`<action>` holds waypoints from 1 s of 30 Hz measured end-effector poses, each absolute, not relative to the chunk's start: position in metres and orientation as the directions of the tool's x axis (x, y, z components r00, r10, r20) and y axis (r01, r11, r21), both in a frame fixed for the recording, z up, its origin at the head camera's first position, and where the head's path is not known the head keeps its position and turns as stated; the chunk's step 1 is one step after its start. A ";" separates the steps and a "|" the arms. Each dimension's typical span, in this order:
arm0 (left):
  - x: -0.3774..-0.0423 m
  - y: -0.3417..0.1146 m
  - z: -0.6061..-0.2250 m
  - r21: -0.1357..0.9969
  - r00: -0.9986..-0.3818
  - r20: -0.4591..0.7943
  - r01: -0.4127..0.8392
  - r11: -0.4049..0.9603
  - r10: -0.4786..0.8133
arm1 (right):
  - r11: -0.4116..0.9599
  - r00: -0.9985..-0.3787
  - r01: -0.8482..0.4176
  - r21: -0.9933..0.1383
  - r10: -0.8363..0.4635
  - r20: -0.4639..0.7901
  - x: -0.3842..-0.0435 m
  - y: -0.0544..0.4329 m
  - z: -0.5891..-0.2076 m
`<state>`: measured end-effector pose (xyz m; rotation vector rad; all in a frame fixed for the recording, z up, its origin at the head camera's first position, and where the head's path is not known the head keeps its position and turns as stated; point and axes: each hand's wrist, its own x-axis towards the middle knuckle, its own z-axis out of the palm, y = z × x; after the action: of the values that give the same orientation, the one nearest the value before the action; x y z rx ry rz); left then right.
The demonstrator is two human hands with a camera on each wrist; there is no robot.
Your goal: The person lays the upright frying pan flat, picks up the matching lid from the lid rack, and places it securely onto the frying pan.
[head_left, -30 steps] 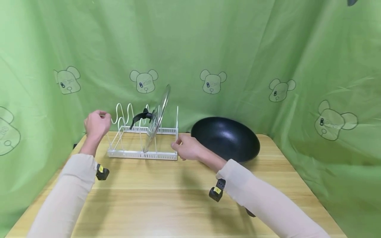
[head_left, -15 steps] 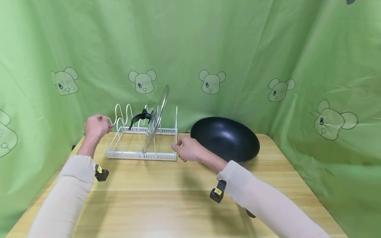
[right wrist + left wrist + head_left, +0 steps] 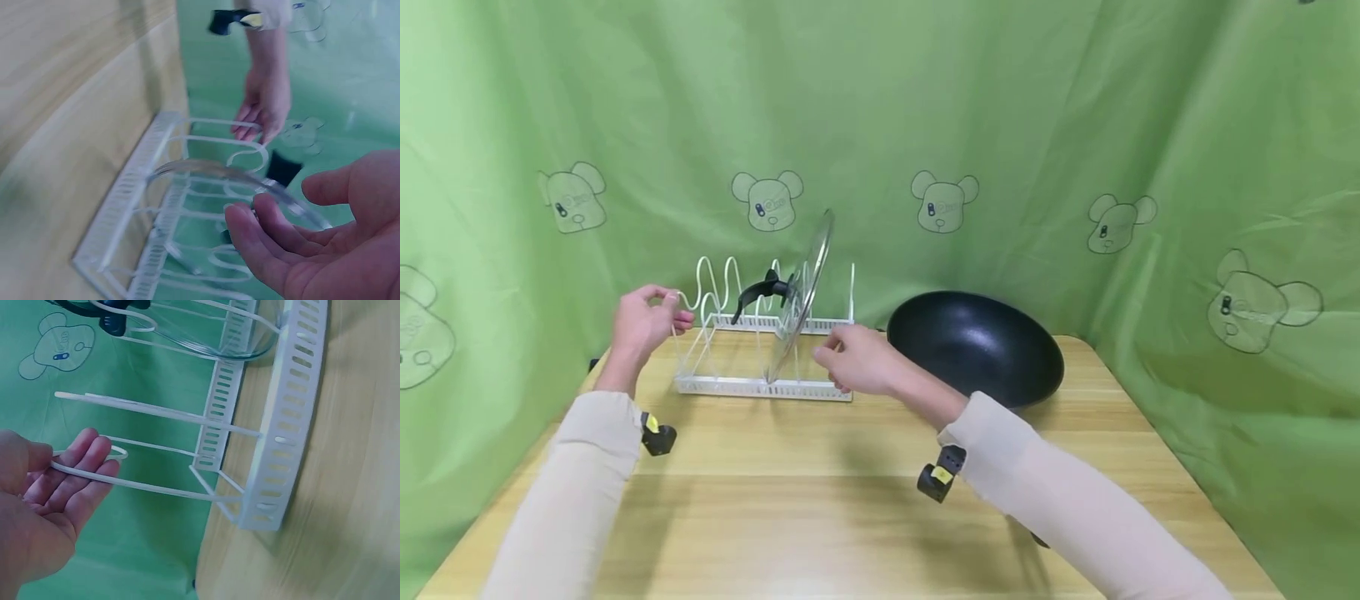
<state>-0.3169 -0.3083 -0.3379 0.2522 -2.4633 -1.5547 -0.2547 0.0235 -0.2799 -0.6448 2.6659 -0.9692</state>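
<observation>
A white wire pot-lid rack stands at the back left of the table. A clear glass lid with a black handle leans upright in it, tilted right. My left hand is at the leftmost wire loop; in the left wrist view the thumb of this hand meets the wire, which crosses in front of the fingers. My right hand hovers by the rack's right end, empty; in the right wrist view its loosely bent fingers point at the lid's rim, with thumb apart.
A black wok sits tilted behind the right forearm, its handle partly hidden by the sleeve. The wooden table meets a green curtain at the back and sides.
My right hand has left the rack's right end wire and moved slightly left and up, its fingers loosening. The left hand stays at the left wire, fingers a little straighter. Rack and lid stay put.
</observation>
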 end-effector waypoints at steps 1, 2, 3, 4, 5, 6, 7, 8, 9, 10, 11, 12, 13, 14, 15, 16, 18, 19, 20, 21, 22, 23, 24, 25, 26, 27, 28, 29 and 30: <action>-0.318 -0.307 -0.339 0.910 -0.961 0.088 -0.030 0.414 -0.264 | 0.680 -0.875 -0.325 -0.657 -0.480 -0.063 -0.254 0.021 -0.275; -0.318 -0.305 -0.340 0.915 -0.959 0.085 -0.033 0.403 -0.271 | 0.674 -0.874 -0.325 -0.663 -0.483 -0.062 -0.253 0.018 -0.270; -0.319 -0.303 -0.341 0.921 -0.958 0.083 -0.032 0.389 -0.275 | 0.671 -0.871 -0.334 -0.662 -0.488 -0.055 -0.252 0.015 -0.265; -0.319 -0.302 -0.341 0.925 -0.957 0.084 -0.029 0.378 -0.279 | 0.667 -0.870 -0.341 -0.663 -0.491 -0.046 -0.251 0.011 -0.260; -0.319 -0.301 -0.342 0.928 -0.955 0.087 -0.027 0.371 -0.285 | 0.664 -0.867 -0.353 -0.659 -0.497 -0.036 -0.251 0.008 -0.255; -0.320 -0.301 -0.342 0.930 -0.952 0.092 -0.023 0.368 -0.292 | 0.663 -0.864 -0.367 -0.652 -0.503 -0.026 -0.251 0.005 -0.251; -0.319 -0.300 -0.341 0.931 -0.950 0.098 -0.018 0.365 -0.297 | 0.664 -0.862 -0.378 -0.645 -0.507 -0.016 -0.251 0.001 -0.247; -0.319 -0.300 -0.341 0.930 -0.947 0.104 -0.015 0.366 -0.304 | 0.665 -0.860 -0.392 -0.635 -0.510 -0.004 -0.252 -0.002 -0.244; -0.319 -0.300 -0.341 0.929 -0.945 0.110 -0.012 0.369 -0.308 | 0.667 -0.860 -0.401 -0.628 -0.511 0.006 -0.252 -0.006 -0.241; -0.319 -0.300 -0.341 0.927 -0.943 0.115 -0.011 0.375 -0.312 | 0.668 -0.862 -0.402 -0.627 -0.506 0.014 -0.253 -0.009 -0.238; -0.319 -0.300 -0.340 0.925 -0.942 0.117 -0.013 0.381 -0.316 | 0.668 -0.867 -0.399 -0.628 -0.498 0.021 -0.254 -0.013 -0.236; -0.319 -0.299 -0.340 0.922 -0.940 0.119 -0.015 0.386 -0.319 | 0.670 -0.875 -0.391 -0.631 -0.484 0.028 -0.255 -0.016 -0.234; -0.320 -0.299 -0.340 0.919 -0.939 0.120 -0.017 0.395 -0.322 | 0.667 -0.881 -0.380 -0.641 -0.471 0.032 -0.256 -0.020 -0.232; -0.320 -0.298 -0.340 0.915 -0.938 0.121 -0.022 0.404 -0.326 | 0.666 -0.889 -0.372 -0.646 -0.457 0.040 -0.258 -0.024 -0.231; -0.319 -0.298 -0.340 0.911 -0.936 0.122 -0.027 0.412 -0.330 | 0.664 -0.897 -0.359 -0.656 -0.440 0.046 -0.259 -0.027 -0.230; -0.319 -0.298 -0.340 0.908 -0.934 0.123 -0.029 0.417 -0.334 | 0.661 -0.904 -0.347 -0.666 -0.424 0.050 -0.261 -0.031 -0.229; -0.318 -0.299 -0.340 0.908 -0.932 0.123 -0.034 0.418 -0.342 | 0.659 -0.918 -0.323 -0.679 -0.393 0.055 -0.265 -0.038 -0.227; -0.318 -0.299 -0.341 0.907 -0.930 0.124 -0.034 0.420 -0.345 | 0.659 -0.923 -0.313 -0.684 -0.381 0.055 -0.267 -0.042 -0.227; -0.317 -0.300 -0.341 0.907 -0.930 0.124 -0.035 0.420 -0.346 | 0.659 -0.929 -0.304 -0.688 -0.366 0.060 -0.269 -0.044 -0.226; -0.317 -0.301 -0.342 0.908 -0.929 0.128 -0.032 0.419 -0.348 | 0.656 -0.935 -0.290 -0.697 -0.351 0.059 -0.271 -0.047 -0.226; -0.317 -0.300 -0.342 0.910 -0.928 0.131 -0.027 0.414 -0.348 | 0.657 -0.940 -0.278 -0.701 -0.335 0.060 -0.273 -0.048 -0.225; -0.317 -0.301 -0.342 0.912 -0.929 0.129 -0.026 0.409 -0.346 | 0.657 -0.945 -0.267 -0.705 -0.321 0.059 -0.275 -0.050 -0.225; -0.317 -0.301 -0.342 0.911 -0.929 0.130 -0.026 0.412 -0.346 | 0.652 -0.948 -0.254 -0.715 -0.314 0.051 -0.277 -0.051 -0.225; -0.317 -0.301 -0.343 0.907 -0.928 0.129 -0.032 0.419 -0.350 | 0.646 -0.951 -0.246 -0.723 -0.306 0.050 -0.278 -0.052 -0.225; -0.317 -0.300 -0.343 0.905 -0.925 0.128 -0.039 0.423 -0.358 | 0.639 -0.952 -0.237 -0.732 -0.302 0.045 -0.280 -0.054 -0.226; -0.318 -0.299 -0.342 0.904 -0.921 0.127 -0.045 0.425 -0.368 | 0.633 -0.954 -0.226 -0.740 -0.298 0.036 -0.281 -0.055 -0.228; -0.318 -0.299 -0.342 0.904 -0.918 0.124 -0.053 0.425 -0.378 | 0.629 -0.955 -0.215 -0.747 -0.294 0.028 -0.282 -0.056 -0.229; -0.320 -0.298 -0.342 0.903 -0.914 0.123 -0.058 0.426 -0.387 | 0.623 -0.957 -0.205 -0.755 -0.289 0.021 -0.284 -0.057 -0.231; -0.321 -0.297 -0.342 0.903 -0.910 0.126 -0.060 0.425 -0.396 | 0.619 -0.959 -0.195 -0.761 -0.282 0.017 -0.285 -0.058 -0.232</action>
<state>-0.3207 -0.2970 -0.3416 0.3921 -2.3641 -1.4785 -0.2850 -0.0581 -0.2324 -0.4045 2.7314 -1.2642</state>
